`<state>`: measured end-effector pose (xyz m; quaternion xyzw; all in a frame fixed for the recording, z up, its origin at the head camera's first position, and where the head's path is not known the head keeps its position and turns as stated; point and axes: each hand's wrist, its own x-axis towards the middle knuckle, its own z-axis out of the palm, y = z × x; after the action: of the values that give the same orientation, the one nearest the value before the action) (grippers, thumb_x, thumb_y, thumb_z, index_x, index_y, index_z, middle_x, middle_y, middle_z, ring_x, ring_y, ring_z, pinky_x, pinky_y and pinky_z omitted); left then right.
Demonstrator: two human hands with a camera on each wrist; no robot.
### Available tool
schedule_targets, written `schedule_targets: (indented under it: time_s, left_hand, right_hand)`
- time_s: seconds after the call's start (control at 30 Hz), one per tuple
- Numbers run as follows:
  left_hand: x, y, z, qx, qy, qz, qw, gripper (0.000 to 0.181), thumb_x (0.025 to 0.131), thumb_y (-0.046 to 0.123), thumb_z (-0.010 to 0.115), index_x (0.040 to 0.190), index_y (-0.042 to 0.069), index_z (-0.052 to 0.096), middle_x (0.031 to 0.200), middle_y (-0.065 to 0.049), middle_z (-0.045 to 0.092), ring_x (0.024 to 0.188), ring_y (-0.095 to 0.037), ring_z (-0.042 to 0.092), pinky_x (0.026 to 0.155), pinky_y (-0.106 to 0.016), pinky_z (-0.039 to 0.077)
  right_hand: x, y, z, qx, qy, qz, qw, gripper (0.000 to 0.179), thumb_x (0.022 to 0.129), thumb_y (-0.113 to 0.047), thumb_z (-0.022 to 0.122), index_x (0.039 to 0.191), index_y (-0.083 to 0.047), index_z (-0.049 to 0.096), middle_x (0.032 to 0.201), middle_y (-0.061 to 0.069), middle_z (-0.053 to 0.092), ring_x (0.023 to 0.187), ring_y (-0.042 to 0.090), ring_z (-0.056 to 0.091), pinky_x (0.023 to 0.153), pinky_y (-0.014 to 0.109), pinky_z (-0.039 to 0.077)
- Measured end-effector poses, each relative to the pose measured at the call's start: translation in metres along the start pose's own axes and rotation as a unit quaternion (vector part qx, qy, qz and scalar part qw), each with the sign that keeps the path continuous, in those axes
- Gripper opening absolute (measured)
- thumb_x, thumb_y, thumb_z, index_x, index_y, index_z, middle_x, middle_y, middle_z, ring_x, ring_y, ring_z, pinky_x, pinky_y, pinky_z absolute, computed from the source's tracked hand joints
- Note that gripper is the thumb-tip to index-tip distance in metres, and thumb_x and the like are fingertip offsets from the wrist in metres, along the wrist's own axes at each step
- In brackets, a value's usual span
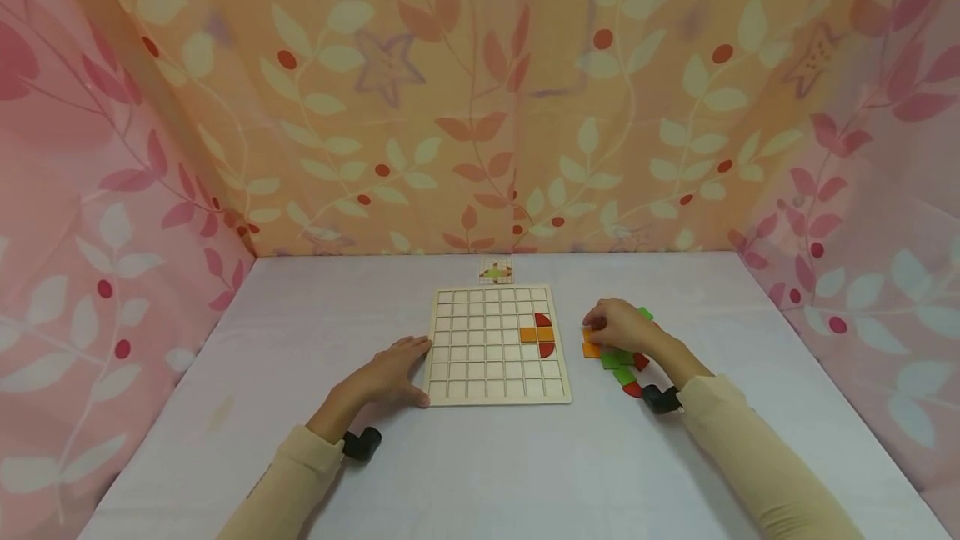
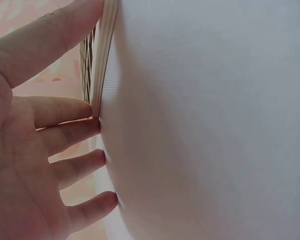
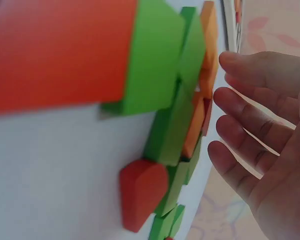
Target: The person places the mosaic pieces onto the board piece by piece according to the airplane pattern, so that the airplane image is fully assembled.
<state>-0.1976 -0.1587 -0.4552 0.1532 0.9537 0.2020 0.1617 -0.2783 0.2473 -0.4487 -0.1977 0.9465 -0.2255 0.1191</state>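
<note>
A wooden grid board [image 1: 480, 361] lies on the table. Two orange squares [image 1: 529, 335] and two red quarter-round pieces [image 1: 542, 321] sit in cells near its right side. My left hand [image 1: 392, 369] touches the board's left edge with thumb and fingertips, fingers extended. To the right of the board my right hand [image 1: 621, 328] is over loose blocks: orange [image 1: 592, 351], green [image 1: 624, 376] and red [image 1: 632, 390]. In the right wrist view its fingers [image 3: 235, 102] are loosely bent beside the orange blocks [image 3: 208, 30], and no block shows in its grasp.
A small pattern card [image 1: 495, 272] lies just behind the board. The white tabletop [image 1: 480, 473] is bounded by a flowered curtain [image 1: 480, 107] at the back and sides. Black wrist cameras [image 1: 660, 399] stick out below both hands.
</note>
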Motion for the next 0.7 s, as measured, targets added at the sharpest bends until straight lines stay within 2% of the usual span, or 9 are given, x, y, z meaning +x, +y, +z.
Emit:
schedule_targets:
  time_s: [0.3, 0.53, 0.7]
  left_hand:
    - [-0.0003, -0.0009, -0.0003, 0.002, 0.0, 0.006, 1.0, 0.095, 0.072, 0.029, 0.086, 0.148, 0.001, 0.037, 0.157, -0.016, 0.035, 0.147, -0.039, 0.025, 0.115, -0.061, 0.026]
    - [0.0005, -0.0011, 0.0, -0.003, 0.003, 0.005, 1.0, 0.095, 0.072, 0.029, 0.086, 0.148, 0.001, 0.037, 0.157, -0.015, 0.034, 0.148, -0.039, 0.025, 0.116, -0.06, 0.025]
    - [0.0012, -0.0012, 0.0004, 0.001, 0.001, 0.003, 1.0, 0.095, 0.071, 0.029, 0.086, 0.148, 0.002, 0.038, 0.157, -0.015, 0.035, 0.148, -0.038, 0.025, 0.116, -0.06, 0.026]
  right_hand:
    - [-0.0015, 0.004, -0.0004, -0.024, -0.012, -0.03, 0.9992, 0.022, 0.082, -0.003, 0.069, 0.103, -0.003, 0.075, 0.096, 0.005, 0.066, 0.088, 0.019, 0.057, 0.084, 0.038, 0.054]
    - [-0.0008, -0.0004, 0.0002, -0.071, -0.014, -0.064, 0.9953, 0.026, 0.08, 0.002, 0.066, 0.101, -0.009, 0.075, 0.104, 0.005, 0.065, 0.093, 0.022, 0.053, 0.087, 0.04, 0.05]
    - [-0.0017, -0.0003, 0.0008, -0.083, -0.018, -0.054, 0.9949, 0.029, 0.079, 0.002, 0.066, 0.103, -0.009, 0.075, 0.106, 0.005, 0.066, 0.095, 0.021, 0.052, 0.086, 0.038, 0.049]
